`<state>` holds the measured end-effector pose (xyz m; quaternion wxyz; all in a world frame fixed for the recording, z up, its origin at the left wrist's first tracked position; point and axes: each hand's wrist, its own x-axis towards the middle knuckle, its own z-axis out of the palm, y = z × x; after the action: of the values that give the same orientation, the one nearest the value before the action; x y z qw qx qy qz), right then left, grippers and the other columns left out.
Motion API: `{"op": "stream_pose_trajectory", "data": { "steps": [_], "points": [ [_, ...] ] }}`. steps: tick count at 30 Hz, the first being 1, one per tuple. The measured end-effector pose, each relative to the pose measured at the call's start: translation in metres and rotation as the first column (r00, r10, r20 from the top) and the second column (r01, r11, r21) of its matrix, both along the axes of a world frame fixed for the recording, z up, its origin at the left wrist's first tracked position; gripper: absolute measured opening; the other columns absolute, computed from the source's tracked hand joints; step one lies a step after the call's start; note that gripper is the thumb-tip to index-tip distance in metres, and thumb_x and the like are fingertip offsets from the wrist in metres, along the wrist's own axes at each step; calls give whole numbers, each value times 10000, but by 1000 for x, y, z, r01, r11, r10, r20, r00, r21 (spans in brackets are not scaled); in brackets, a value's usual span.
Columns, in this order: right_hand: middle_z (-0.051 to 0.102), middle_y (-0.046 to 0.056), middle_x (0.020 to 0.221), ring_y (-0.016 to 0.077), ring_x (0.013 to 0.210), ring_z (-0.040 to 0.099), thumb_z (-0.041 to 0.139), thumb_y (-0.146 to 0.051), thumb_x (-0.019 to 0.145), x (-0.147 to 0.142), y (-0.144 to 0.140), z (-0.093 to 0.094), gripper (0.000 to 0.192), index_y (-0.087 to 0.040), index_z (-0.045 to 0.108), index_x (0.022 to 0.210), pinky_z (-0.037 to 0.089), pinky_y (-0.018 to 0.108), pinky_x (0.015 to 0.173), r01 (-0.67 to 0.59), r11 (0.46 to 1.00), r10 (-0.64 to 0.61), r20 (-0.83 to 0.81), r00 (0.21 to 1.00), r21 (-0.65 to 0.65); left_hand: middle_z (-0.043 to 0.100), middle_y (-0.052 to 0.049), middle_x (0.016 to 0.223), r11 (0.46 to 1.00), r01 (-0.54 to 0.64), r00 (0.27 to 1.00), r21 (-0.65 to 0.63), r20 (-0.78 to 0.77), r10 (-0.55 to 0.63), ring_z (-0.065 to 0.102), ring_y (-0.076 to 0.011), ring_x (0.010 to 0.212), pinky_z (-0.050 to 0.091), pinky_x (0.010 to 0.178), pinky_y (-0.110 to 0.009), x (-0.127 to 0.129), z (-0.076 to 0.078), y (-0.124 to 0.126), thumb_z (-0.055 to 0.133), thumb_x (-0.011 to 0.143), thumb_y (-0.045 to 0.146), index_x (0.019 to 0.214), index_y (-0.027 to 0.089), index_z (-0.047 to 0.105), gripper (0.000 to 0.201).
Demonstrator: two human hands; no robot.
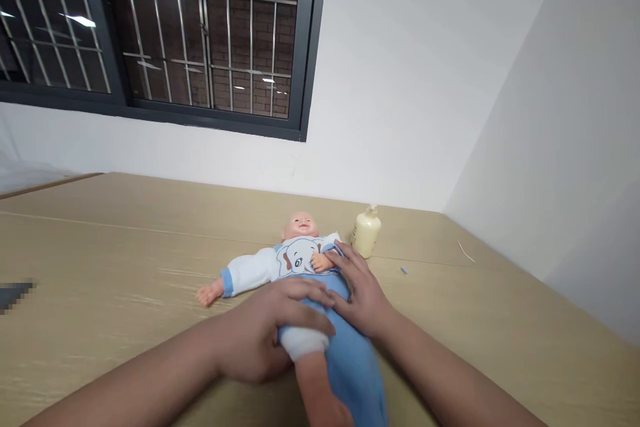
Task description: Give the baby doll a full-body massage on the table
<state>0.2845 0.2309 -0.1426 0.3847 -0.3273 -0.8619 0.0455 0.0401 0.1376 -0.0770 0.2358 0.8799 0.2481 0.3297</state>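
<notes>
A baby doll [350, 360] lies on its back on the wooden table, its head at the far end and its legs towards me. It wears a white top with a cartoon animal print [299, 257] and blue trousers. My left hand [275, 327] is curled round one leg just above the white cuff [304, 343], and the bare foot sticks out below it. On the doll's right side in the picture rests my right hand [357, 290], fingers spread along the trousers and sleeve. The other foot is out of sight.
A pale yellow pump bottle [367, 233] stands beyond my right hand. Near it lie a small blue scrap [404, 270] and a thin strand [466, 251]. The table [125, 233] meets a white wall [400, 80] with a barred window [210, 33]. A dark object [15, 295] sits at the left edge.
</notes>
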Motion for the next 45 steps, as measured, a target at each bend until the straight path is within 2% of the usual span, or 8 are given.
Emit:
{"op": "stream_pose_trajectory", "data": {
  "steps": [8, 17, 25, 28, 31, 37, 42, 45],
  "points": [
    [422, 108, 1562, 337, 1469, 368, 696, -341, 807, 0, 2, 3, 675, -279, 509, 1453, 361, 548, 1191, 0, 1000, 1, 59, 998, -19, 640, -47, 1327, 944, -14, 999, -329, -37, 1, 615, -280, 1206, 437, 1108, -442, -35, -8, 47, 759, 719, 136, 1149, 289, 764, 456],
    [421, 138, 1533, 339, 1446, 376, 692, -298, 785, -2, 2, -3, 650, -232, 529, 1411, 363, 537, 1187, 22, 1000, -23, 82, 996, 12, 551, -59, 1463, 952, -66, 997, -300, 4, 71, 559, -299, 1312, 462, 1099, -427, -24, -33, 34, 803, 755, 221, 1154, 323, 760, 415],
    [495, 117, 1477, 322, 1415, 427, 725, -340, 787, 0, 0, -6, 594, -254, 532, 1342, 376, 521, 1173, 68, 985, -82, -81, 993, -160, 475, -93, 1531, 975, -111, 989, -191, 80, 129, 524, -314, 1365, 523, 1039, -408, -15, -40, 6, 753, 795, 197, 1181, 310, 741, 402],
    [596, 107, 1340, 287, 1265, 569, 709, -437, 829, 10, 8, -10, 546, -244, 517, 1303, 467, 483, 1090, 95, 956, -193, -352, 916, -278, 466, -108, 1542, 981, -100, 990, -164, 80, 114, 540, -317, 1354, 561, 984, -385, -13, -36, -6, 735, 797, 176, 1191, 307, 735, 415],
    [648, 92, 1222, 261, 1164, 620, 648, -491, 873, 19, 21, -13, 447, -225, 538, 1214, 527, 450, 1013, 128, 890, -378, -552, 744, -437, 471, -104, 1550, 989, -114, 992, -99, 49, 119, 469, -332, 1416, 525, 1041, -443, -16, -33, -16, 735, 811, 212, 1218, 327, 723, 423],
    [655, 61, 1281, 254, 1112, 675, 669, -435, 838, 30, 42, -19, 392, -271, 553, 1174, 627, 385, 815, -176, 644, -643, -651, 403, -745, 475, -28, 1561, 996, 1, 987, -89, -160, -16, 338, -361, 1487, 319, 1183, -555, -6, -19, -32, 800, 783, 379, 1187, 339, 746, 409],
    [662, 77, 1268, 261, 1067, 695, 684, -409, 823, 37, 50, -23, 356, -261, 568, 1125, 642, 367, 761, -170, 588, -704, -604, 374, -791, 536, 46, 1506, 992, 73, 953, -101, -287, -99, 277, -347, 1511, 108, 1237, -565, 11, -9, -41, 770, 813, 476, 1115, 379, 777, 317],
    [619, 86, 1350, 277, 1179, 648, 665, -498, 848, 33, 46, -21, 487, -272, 518, 1254, 635, 377, 811, -88, 664, -639, -625, 448, -742, 492, 46, 1541, 993, 59, 956, -99, -281, -84, 283, -353, 1508, 108, 1240, -557, 13, -10, -40, 771, 811, 482, 1111, 385, 779, 315]
  ]
}}
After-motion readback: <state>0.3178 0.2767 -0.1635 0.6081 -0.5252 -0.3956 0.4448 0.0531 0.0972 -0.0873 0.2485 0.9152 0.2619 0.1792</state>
